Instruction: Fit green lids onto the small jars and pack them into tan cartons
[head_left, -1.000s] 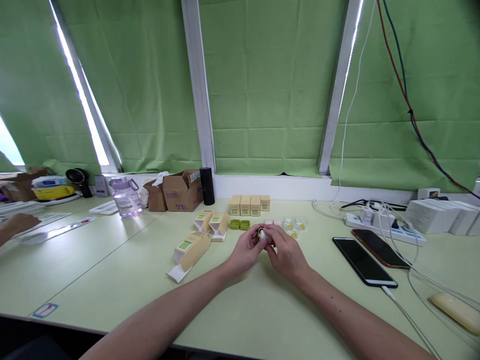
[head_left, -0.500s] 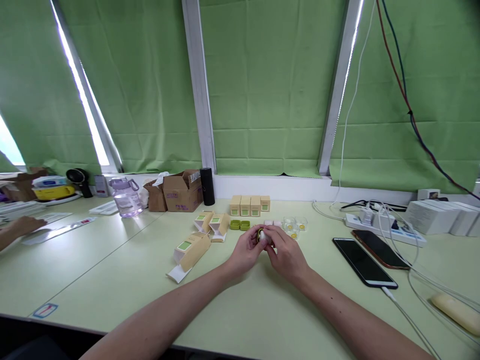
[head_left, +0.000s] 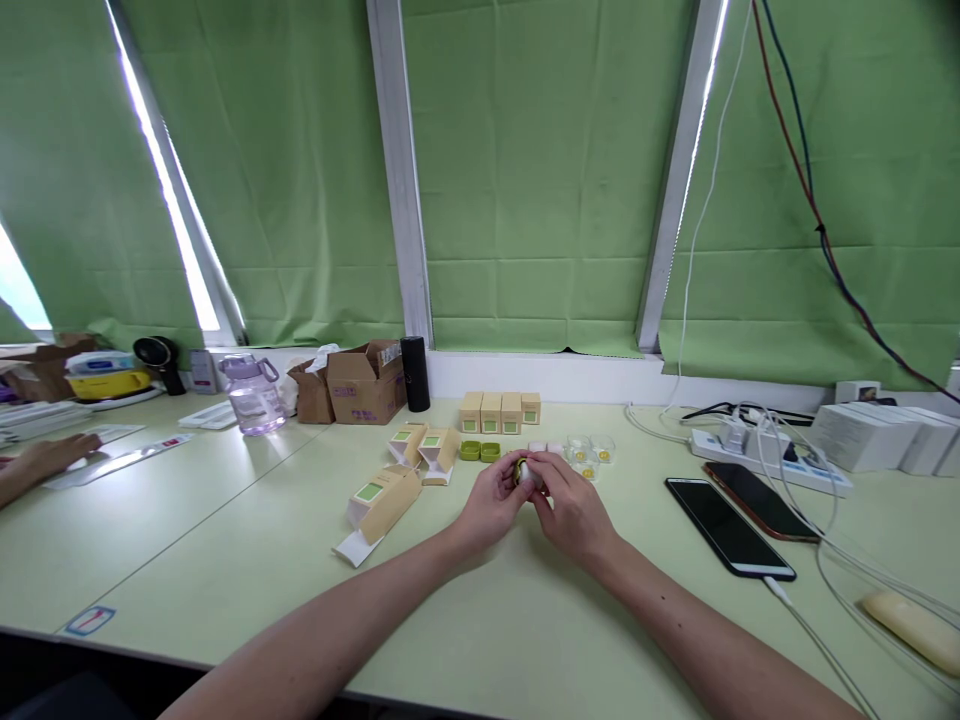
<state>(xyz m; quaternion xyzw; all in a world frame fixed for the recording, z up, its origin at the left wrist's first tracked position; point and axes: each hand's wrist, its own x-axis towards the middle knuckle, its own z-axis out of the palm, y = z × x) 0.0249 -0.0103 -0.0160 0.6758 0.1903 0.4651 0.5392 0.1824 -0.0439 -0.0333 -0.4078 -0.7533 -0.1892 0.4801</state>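
Note:
In the head view my left hand [head_left: 491,506] and my right hand [head_left: 574,506] meet over the table, fingers closed around one small white and olive-green piece [head_left: 523,474]. Fingers cover most of it, so its kind is unclear. Just beyond my hands lie two square olive-green cups [head_left: 480,451], small pale pink pieces [head_left: 546,447] and several clear round cups with yellow centres [head_left: 589,455]. Left of my hands are opened tan cartons with green labels [head_left: 384,497]. Several upright tan boxes [head_left: 499,412] stand in a row farther back.
Two phones [head_left: 729,527] and a power strip [head_left: 772,462] with white cables lie on the right, near white boxes [head_left: 866,434]. A cardboard box [head_left: 365,382], black cylinder [head_left: 414,374] and purple bottle [head_left: 253,394] stand at the back left. Another person's hand [head_left: 56,463] rests at far left.
My hands keep nearly the same hold in the same place. At far left, the other person's hand has shifted slightly to the right.

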